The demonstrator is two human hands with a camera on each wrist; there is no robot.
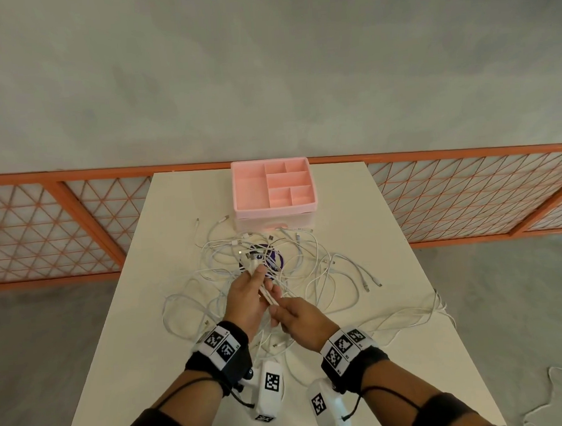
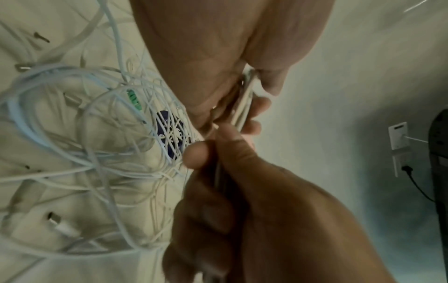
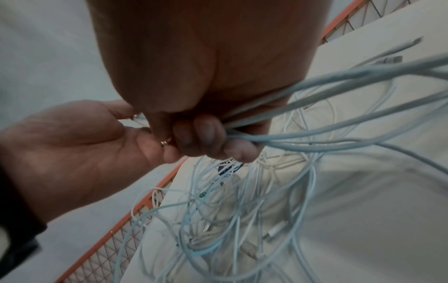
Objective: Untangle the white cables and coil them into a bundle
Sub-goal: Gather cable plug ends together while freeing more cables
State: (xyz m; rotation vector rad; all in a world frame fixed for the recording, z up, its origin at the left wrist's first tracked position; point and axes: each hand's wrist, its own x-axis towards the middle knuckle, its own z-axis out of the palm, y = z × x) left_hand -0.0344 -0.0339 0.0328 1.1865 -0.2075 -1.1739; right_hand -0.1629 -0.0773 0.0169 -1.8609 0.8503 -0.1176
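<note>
The cables (image 1: 276, 268) are spread on the table (image 1: 394, 353), before the organiser box (image 1: 274, 210) placed at its far edge.

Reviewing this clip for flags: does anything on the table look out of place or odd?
One thing: some white cables trail over the table's right edge. The rest sprawl tangled in front of the pink organizer, as the task expects. No visible damage.
</note>
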